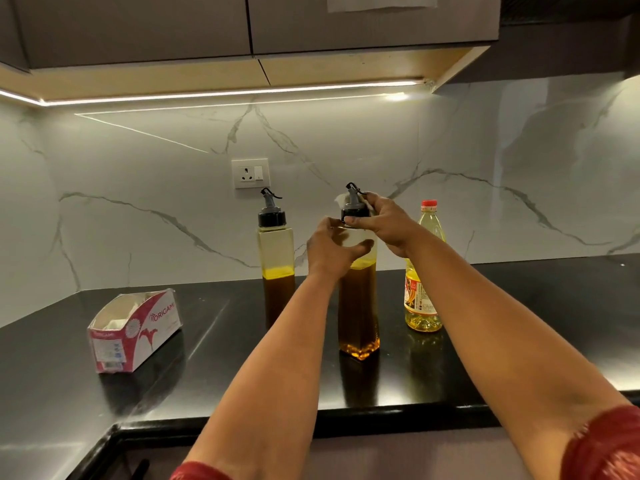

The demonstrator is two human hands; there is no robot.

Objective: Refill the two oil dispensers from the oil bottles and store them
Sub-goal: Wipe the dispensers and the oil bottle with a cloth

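Note:
Two tall square oil dispensers stand on the black counter. The nearer dispenser [358,306] is filled with amber oil nearly to its shoulder. My left hand [332,247] grips its upper body. My right hand [382,221] grips its black spout cap [354,211] at the neck. The farther dispenser [276,258], about half full, stands to the left with its cap on. An oil bottle [423,289] with a red cap and pale yellow oil stands to the right, partly hidden behind my right forearm.
A pink and white tissue box [135,332] lies open on the black counter [519,323] at the left. A wall socket [250,173] sits on the marble backsplash. Upper cabinets [242,26] hang overhead. The counter edge runs close in front of me.

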